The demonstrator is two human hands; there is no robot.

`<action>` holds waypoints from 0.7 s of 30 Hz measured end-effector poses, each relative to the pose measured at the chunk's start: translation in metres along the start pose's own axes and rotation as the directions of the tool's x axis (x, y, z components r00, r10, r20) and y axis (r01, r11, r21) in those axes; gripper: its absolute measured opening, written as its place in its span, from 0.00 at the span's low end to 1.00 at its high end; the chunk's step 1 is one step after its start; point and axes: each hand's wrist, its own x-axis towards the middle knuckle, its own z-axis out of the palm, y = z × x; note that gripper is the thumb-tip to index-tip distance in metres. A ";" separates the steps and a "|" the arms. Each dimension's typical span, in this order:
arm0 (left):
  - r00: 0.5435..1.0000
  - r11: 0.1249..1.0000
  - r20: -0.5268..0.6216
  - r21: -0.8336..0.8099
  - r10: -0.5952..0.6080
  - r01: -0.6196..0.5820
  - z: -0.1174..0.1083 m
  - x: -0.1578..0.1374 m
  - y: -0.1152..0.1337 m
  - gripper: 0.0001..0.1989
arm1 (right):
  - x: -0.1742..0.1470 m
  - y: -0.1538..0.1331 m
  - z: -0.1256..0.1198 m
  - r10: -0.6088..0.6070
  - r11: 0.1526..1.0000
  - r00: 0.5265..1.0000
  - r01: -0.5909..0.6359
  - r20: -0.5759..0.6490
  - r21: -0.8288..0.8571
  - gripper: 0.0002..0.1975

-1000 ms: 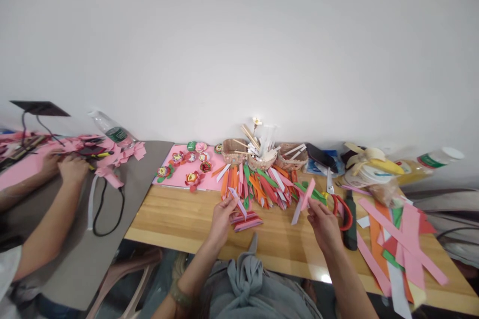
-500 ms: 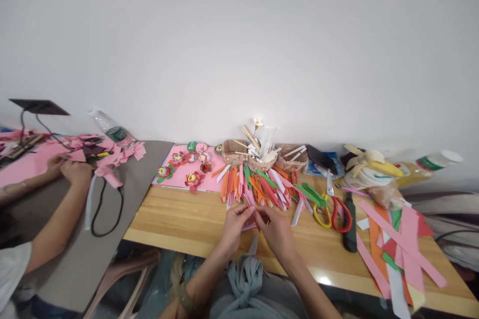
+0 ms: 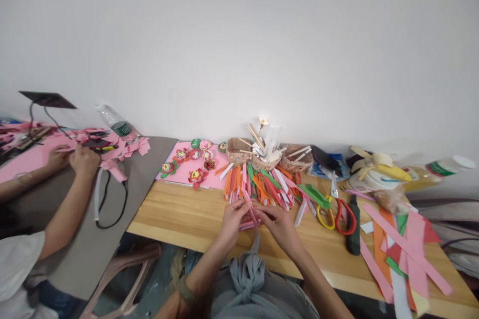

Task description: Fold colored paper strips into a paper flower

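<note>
Close to the table's front edge, a narrow pink paper strip (image 3: 247,195) stands up between my fingertips. My left hand (image 3: 234,222) pinches it with thumb and forefinger, while my right hand (image 3: 279,229) has its fingertips closed on it from the other side. Part of the strip is hidden by the fingers. A small reddish-pink piece (image 3: 247,223) lies beneath, too covered to name. Just beyond my hands spreads a pile of cut paper strips (image 3: 234,179) in orange, pink, white, green and red.
Folded paper flowers (image 3: 196,175) rest on a pink sheet (image 3: 185,164) at left. Woven baskets (image 3: 239,149) with sticks stand behind the strips. Scissors (image 3: 344,217), a dark-handled tool (image 3: 352,232) and wider paper strips (image 3: 415,254) lie right. A co-worker's hands (image 3: 84,159) handle pink paper at far left.
The whole view has shifted slightly, so the table's things sit further right. My hands stay together at the strip, fingertips a little further apart. The co-worker's hands have moved slightly.
</note>
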 end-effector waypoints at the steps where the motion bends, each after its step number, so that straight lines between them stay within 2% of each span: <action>1: 1.000 1.000 -0.019 -0.003 0.004 -0.004 -0.003 0.002 0.003 0.16 | 0.001 0.006 0.000 -0.006 1.000 1.000 0.006 0.006 -0.020 0.12; 4: 0.995 0.999 -0.098 -0.014 0.027 -0.029 -0.017 0.008 0.009 0.17 | 0.001 0.025 0.002 -0.055 0.993 0.997 0.061 0.060 -0.099 0.10; 8: 0.984 0.998 -0.174 -0.023 0.045 -0.050 -0.034 0.012 0.014 0.16 | -0.004 0.039 0.014 -0.140 0.968 0.976 0.171 0.168 -0.186 0.16; 11: 0.979 0.999 -0.199 -0.023 0.043 -0.048 -0.040 0.010 0.013 0.14 | -0.009 0.045 0.024 -0.176 0.947 0.963 0.222 0.203 -0.233 0.17; 21: 0.970 1.000 -0.242 -0.012 0.019 -0.023 -0.048 0.007 0.011 0.16 | -0.023 0.062 0.039 -0.172 0.913 0.957 0.244 0.233 -0.328 0.07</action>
